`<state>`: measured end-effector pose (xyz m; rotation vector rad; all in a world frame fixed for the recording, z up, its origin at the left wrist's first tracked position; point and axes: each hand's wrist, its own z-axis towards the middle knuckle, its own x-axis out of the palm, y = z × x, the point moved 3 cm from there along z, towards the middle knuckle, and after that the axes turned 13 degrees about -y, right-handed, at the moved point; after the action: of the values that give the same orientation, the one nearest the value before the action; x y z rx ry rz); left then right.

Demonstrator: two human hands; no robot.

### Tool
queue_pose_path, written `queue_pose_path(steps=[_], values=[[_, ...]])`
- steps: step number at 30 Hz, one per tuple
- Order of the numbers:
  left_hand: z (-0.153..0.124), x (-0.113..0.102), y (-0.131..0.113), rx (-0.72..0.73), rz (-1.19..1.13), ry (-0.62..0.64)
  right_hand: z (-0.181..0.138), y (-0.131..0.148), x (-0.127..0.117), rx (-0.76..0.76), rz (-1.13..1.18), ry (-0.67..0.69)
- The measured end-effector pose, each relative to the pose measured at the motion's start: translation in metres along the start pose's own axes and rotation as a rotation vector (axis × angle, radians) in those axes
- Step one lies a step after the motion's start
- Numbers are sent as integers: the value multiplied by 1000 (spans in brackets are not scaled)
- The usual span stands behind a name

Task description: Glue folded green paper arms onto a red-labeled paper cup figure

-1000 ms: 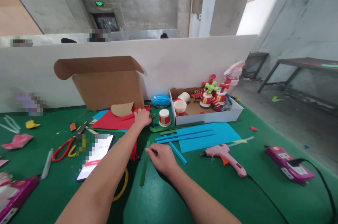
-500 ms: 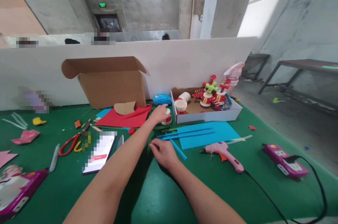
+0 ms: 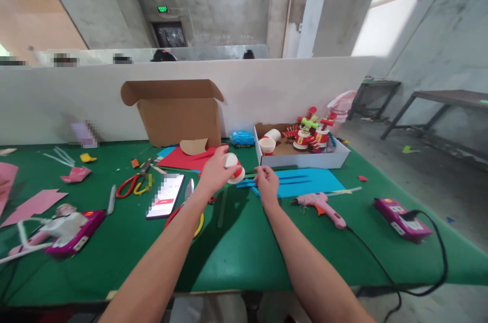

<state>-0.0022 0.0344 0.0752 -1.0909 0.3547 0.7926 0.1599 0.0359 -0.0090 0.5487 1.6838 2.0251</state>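
My left hand is closed round a small white paper cup with a red band and holds it tilted above the green table. My right hand hovers just right of the cup, fingers curled in a pinch near some thin green strips; what it holds is too small to make out. A blue paper sheet with blue strips lies right of that hand. A dark green strip lies on the table below the cup.
A white tray box with cups and red paper figures stands behind. An open cardboard box, red paper, scissors, a phone, a pink glue gun with cable and purple packs lie about.
My left hand took the cup off the table and lifted it toward me. My right hand rose from the green strip and moved up beside the cup. The camera pulled back.
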Motion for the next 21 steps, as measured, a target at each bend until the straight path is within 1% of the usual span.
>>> queue_pose_path(steps=[1,3,5,6,8,10,12,14,16,17,19,21], values=[[-14,1,-2,4,11,42,4,3,-5,-11,26,-53],[-40,11,-5,35,21,169,6,7,-14,-58,30,-129],[-62,25,-8,102,45,243,3,10,-22,-114,-16,-159],[-70,31,-8,132,62,253,-1,10,-26,-143,-51,-151],[-78,43,-6,155,65,218,-11,8,-33,-203,-148,-74],[-78,50,0,150,32,187,-24,5,-41,-259,-316,51],[-73,53,7,146,-9,173,-38,2,-48,-318,-576,154],[-69,52,15,173,-73,166,-51,1,-51,-401,-825,226],[-69,47,22,173,-141,101,-59,4,-49,-513,-962,294],[-71,43,26,153,-165,34,-62,6,-46,-549,-990,315],[-79,36,32,91,-179,-129,-61,8,-42,-568,-1000,327],[-87,31,34,61,-161,-247,-56,8,-39,-545,-980,309]])
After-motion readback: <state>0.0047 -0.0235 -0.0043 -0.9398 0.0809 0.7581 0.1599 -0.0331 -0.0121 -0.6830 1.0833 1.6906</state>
